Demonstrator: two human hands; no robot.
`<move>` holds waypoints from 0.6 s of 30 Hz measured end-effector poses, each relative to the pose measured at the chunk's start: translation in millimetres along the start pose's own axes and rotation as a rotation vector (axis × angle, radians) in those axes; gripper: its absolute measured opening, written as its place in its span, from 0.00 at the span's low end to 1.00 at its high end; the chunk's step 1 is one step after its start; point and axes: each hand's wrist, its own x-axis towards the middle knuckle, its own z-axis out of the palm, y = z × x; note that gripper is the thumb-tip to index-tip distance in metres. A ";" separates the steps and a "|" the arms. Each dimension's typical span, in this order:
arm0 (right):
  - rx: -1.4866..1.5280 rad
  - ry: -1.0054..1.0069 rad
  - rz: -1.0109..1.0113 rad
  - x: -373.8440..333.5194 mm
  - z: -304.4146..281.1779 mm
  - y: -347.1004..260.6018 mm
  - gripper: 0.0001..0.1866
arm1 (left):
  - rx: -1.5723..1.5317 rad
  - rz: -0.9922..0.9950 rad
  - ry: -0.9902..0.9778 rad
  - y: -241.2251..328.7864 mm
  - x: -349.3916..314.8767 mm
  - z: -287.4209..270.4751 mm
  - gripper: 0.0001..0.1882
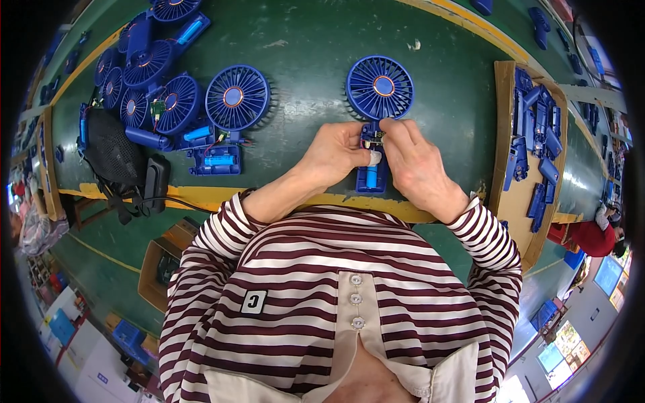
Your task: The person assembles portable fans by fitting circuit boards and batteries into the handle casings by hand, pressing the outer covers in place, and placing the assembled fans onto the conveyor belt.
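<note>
A blue handheld fan (379, 88) lies in front of me with its handle toward my body. The handle shell is uncovered, showing a light-blue battery cell (371, 176) and a small circuit board (371, 138) with thin wires. My left hand (339, 151) grips the handle's left side, a white wrap (373, 158) on its thumb. From the right, my right hand (413, 158) closes its fingers on the handle's upper end by the board. Its fingertips partly hide what they pinch.
Another fan (237, 97) and a pile of fans (144, 64) lie to the left, some with exposed batteries. A black mesh bag (115, 148) rests at the left edge. On the right, a cardboard box (502, 134) holds blue shell parts (537, 127). A yellow strip (282, 197) edges the green table.
</note>
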 end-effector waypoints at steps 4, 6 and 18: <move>-0.005 -0.001 0.005 0.6 -0.1 -0.3 0.12 | 0.008 -0.042 0.025 5.9 -1.5 1.8 0.10; -0.023 0.009 -0.004 0.7 0.2 0.0 0.10 | 0.038 -0.054 0.046 6.4 -1.8 2.7 0.09; -0.089 0.032 -0.021 -0.1 -1.0 0.2 0.14 | 0.069 -0.084 0.132 7.0 -0.9 3.9 0.06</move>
